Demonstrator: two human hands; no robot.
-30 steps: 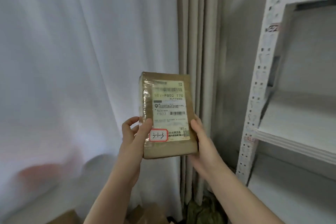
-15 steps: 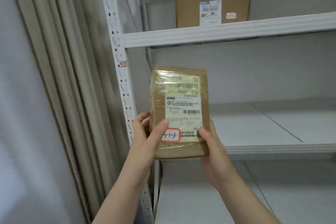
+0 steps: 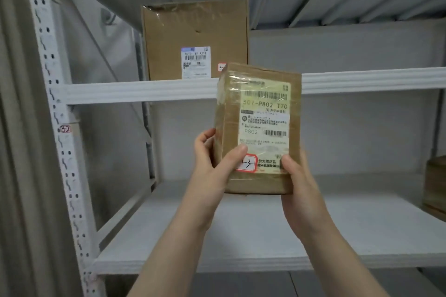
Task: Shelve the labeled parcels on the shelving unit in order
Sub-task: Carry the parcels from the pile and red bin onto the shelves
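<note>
Brown taped parcel (image 3: 259,128) upright in air before upper shelf (image 3: 144,90) front edge, gripped low by my left hand (image 3: 212,169) and right hand (image 3: 300,181). Risk: left hand half-hides red-bordered tag (image 3: 249,165), misread slot; glossy tape could slip.

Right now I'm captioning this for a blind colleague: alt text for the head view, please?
A left hand and right hand hold a taped brown parcel upright before a white shelving unit, the left thumb partly covering its red-edged tag. A larger box stands on the shelf above; another box shows at the far right.
</note>
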